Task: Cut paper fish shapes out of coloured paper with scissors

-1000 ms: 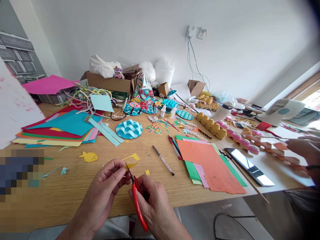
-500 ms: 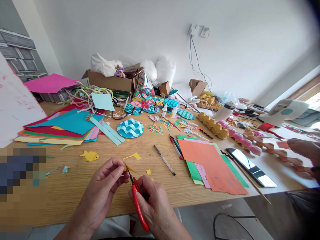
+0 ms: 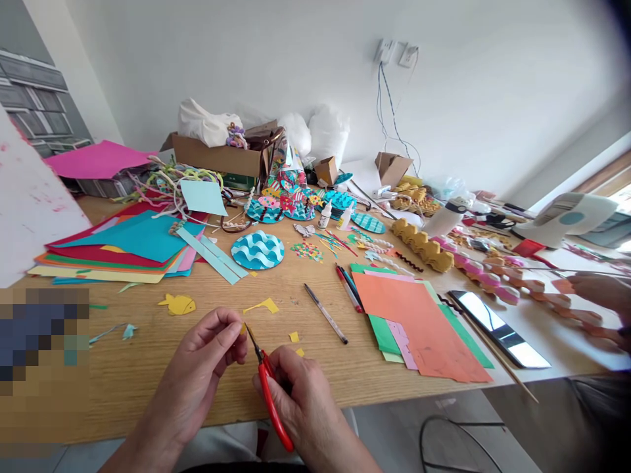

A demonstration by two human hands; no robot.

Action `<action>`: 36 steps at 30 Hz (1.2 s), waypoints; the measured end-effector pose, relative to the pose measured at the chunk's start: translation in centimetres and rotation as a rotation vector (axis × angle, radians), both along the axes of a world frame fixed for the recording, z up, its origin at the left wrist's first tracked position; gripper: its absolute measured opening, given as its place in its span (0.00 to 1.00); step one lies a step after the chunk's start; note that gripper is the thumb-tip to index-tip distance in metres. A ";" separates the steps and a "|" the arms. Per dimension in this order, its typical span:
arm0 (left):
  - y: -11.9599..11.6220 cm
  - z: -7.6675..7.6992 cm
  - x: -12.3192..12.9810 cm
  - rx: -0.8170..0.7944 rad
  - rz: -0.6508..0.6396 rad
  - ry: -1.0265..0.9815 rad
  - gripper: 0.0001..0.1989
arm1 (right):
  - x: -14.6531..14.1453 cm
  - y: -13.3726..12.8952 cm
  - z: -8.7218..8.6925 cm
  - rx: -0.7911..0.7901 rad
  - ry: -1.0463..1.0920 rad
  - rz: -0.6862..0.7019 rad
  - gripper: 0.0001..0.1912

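Observation:
Between the thumb and fingers of my left hand (image 3: 204, 358) is pinched a small piece of yellow paper (image 3: 243, 328), mostly hidden by the fingertips. My right hand (image 3: 300, 391) grips red-handled scissors (image 3: 269, 384), whose dark narrow blades point up and left at the yellow piece. The blades look closed or nearly so. Beyond my left hand a yellow paper fish (image 3: 179, 305) lies flat on the wooden table (image 3: 148, 387). Yellow offcuts (image 3: 266, 305) and a small yellow square (image 3: 294, 337) lie past the scissors.
A pen (image 3: 325, 313) and an orange sheet (image 3: 414, 322) on other papers lie to the right, beside a phone (image 3: 497, 328). Coloured paper (image 3: 123, 240) is stacked at left. A wavy blue disc (image 3: 257, 250) sits mid-table. Another person's hand (image 3: 599, 289) is at far right.
The larger yellow sliver that stuck out by the blades is gone from view, and the blades have come together. Both hands stay nearly in place; the view has shifted slightly.

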State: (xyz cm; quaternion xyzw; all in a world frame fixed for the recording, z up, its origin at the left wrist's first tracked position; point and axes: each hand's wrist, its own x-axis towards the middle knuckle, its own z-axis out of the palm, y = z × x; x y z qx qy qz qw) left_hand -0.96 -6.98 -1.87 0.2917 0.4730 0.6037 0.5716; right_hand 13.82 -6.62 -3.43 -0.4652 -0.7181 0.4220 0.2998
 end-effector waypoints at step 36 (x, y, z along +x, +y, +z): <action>0.9 0.4 0.6 0.034 -0.059 0.198 0.06 | -1.4 3.4 1.9 -0.106 0.466 -0.101 0.10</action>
